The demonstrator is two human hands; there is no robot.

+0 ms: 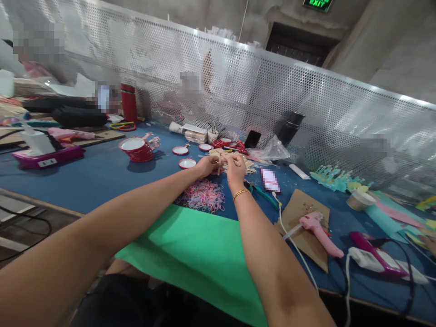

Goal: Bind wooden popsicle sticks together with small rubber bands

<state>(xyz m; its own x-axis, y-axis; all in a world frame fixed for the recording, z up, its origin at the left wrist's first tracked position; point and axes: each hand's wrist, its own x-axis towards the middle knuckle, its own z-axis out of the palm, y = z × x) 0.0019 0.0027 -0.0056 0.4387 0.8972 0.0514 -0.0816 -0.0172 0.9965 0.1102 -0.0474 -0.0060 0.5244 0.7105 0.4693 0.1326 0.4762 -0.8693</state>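
Observation:
My left hand (210,166) and my right hand (235,167) meet above the table, fingers closed around something small and pale. The fingers cover most of it, so its kind is unclear. Just below lies a pile of colourful rubber bands (206,196), beside my left wrist. Thin wooden strips (251,167) lie behind my right hand. Near my left hand is a white disc with a red rim (187,163), with similar discs further back. A green sheet (200,254) spreads from the table edge over my lap, under my forearms.
Right of my hands are a phone (270,180), teal-handled pliers (266,197), and a pink glue gun (322,234) on cardboard (289,215). A purple power strip (378,256) has trailing cables. Stacked red-rimmed discs (136,151) stand left. A perforated metal divider (153,59) runs behind.

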